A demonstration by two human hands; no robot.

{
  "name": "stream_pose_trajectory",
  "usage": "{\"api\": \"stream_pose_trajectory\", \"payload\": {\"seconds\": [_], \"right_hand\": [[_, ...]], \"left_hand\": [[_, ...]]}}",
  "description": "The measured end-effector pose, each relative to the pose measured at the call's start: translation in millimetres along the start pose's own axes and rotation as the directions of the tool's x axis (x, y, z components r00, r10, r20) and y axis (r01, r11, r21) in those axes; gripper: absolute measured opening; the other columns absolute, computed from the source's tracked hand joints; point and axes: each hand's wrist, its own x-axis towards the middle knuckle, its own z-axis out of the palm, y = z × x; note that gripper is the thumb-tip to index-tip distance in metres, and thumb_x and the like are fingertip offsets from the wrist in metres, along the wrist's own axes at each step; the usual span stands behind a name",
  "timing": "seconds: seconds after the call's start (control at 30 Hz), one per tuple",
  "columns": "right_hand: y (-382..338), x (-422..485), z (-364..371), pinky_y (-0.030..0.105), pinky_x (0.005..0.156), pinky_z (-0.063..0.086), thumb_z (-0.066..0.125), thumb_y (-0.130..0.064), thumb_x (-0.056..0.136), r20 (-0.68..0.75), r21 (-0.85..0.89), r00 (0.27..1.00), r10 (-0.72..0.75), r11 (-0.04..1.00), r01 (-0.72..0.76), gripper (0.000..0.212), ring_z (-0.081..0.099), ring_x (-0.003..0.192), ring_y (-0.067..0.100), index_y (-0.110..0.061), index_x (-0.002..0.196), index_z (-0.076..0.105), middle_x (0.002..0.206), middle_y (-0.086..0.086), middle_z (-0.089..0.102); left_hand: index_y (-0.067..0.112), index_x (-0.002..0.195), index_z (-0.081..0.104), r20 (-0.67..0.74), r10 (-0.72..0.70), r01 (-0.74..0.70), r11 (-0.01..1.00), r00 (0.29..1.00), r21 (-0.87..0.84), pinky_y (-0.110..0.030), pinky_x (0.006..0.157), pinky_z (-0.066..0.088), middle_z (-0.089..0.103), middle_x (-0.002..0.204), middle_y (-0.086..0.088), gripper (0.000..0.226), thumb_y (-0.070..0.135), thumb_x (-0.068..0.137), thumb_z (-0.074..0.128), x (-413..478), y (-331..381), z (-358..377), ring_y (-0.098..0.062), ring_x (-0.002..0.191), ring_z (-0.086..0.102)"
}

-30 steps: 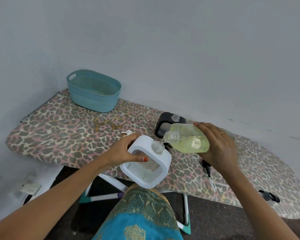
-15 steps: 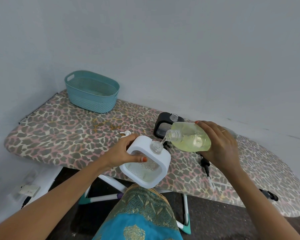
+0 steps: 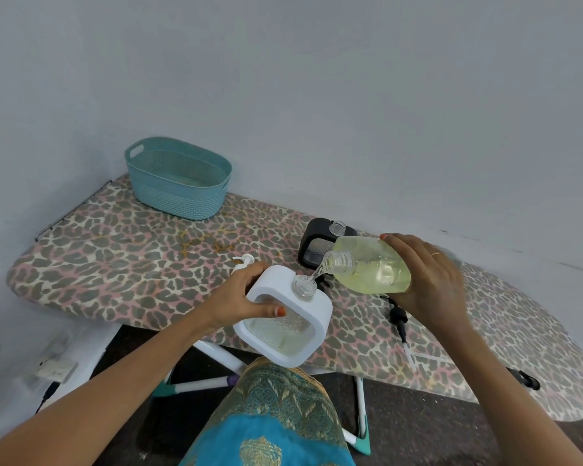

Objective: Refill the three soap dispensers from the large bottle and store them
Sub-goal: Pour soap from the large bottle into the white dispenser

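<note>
My left hand [image 3: 246, 299] grips a white square soap dispenser [image 3: 285, 319], tilted above the near edge of the leopard-print ironing board [image 3: 115, 264]. My right hand [image 3: 428, 280] holds the large clear bottle [image 3: 371, 265] of pale yellow soap on its side. A thin stream runs from the bottle's mouth into the dispenser's open clear neck [image 3: 304, 286]. A black dispenser [image 3: 317, 245] with an open neck stands behind the bottle. A white pump head [image 3: 244, 260] lies behind my left hand. A black pump [image 3: 399, 322] with its tube lies on the board below my right hand.
A teal woven basket [image 3: 179, 178] stands at the board's far left, by the wall. A grey wall runs close behind the board. The board's white and teal legs [image 3: 360, 428] and a dark floor show below. A black lever [image 3: 527, 380] hangs under the board's right end.
The bottle and dispenser hold nearly the same pose while the soap keeps running. The view has shifted slightly.
</note>
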Motion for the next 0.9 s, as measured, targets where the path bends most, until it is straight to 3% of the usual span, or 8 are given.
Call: {"api": "stream_pose_trajectory", "payload": {"seconds": [0.23,0.43,0.6,0.77,0.9], "right_hand": [[1.8,-0.9,0.6,0.034,0.072,0.054,0.062,-0.042,0.07,0.007,-0.001,1.0,-0.004,1.0,0.004,0.055,0.068,0.091,0.028,-0.013,0.115,0.05,0.105,0.01,0.069],[1.8,-0.6,-0.1,0.033,0.073,0.053,0.07,-0.038,0.066,0.0,-0.004,1.0,-0.005,1.0,0.005,0.058,0.068,0.091,0.027,-0.013,0.115,0.05,0.106,0.009,0.069],[2.1,-0.5,-0.4,0.034,0.072,0.053,0.074,-0.037,0.062,0.001,-0.003,1.0,-0.007,1.0,0.007,0.063,0.068,0.09,0.028,-0.013,0.115,0.05,0.105,0.01,0.069],[2.1,0.9,-1.4,0.032,0.071,0.053,0.063,-0.043,0.069,-0.005,-0.01,1.0,-0.013,1.0,0.013,0.056,0.068,0.09,0.028,-0.013,0.115,0.051,0.105,0.01,0.069],[2.5,1.3,-0.5,0.033,0.071,0.054,0.073,-0.038,0.062,0.003,-0.009,1.0,-0.01,1.0,0.01,0.063,0.068,0.09,0.028,-0.014,0.115,0.05,0.105,0.01,0.069]], "left_hand": [[0.024,0.108,0.056,0.002,0.004,-0.004,0.999,1.0,-0.036,-0.028,0.08,0.054,0.061,0.105,-0.015,0.078,0.064,0.046,0.078,-1.7,2.5,2.3,-0.019,0.094,0.062],[0.021,0.109,0.056,-0.006,0.002,-0.002,0.999,1.0,-0.052,-0.034,0.082,0.053,0.061,0.106,-0.017,0.08,0.064,0.045,0.079,-2.5,2.3,4.3,-0.024,0.096,0.062],[0.021,0.108,0.056,-0.006,0.009,-0.01,0.998,1.0,-0.059,-0.028,0.08,0.054,0.062,0.103,-0.012,0.078,0.063,0.046,0.079,-2.8,2.5,4.3,-0.018,0.094,0.062],[0.022,0.109,0.056,-0.013,0.019,-0.02,0.998,1.0,-0.059,-0.03,0.081,0.053,0.061,0.106,-0.015,0.078,0.063,0.047,0.078,-3.2,0.9,4.5,-0.02,0.096,0.062],[0.024,0.109,0.055,-0.01,0.033,-0.034,0.997,0.999,-0.064,-0.025,0.08,0.054,0.061,0.106,-0.013,0.077,0.063,0.047,0.078,-4.1,0.8,4.9,-0.015,0.094,0.062]]}}
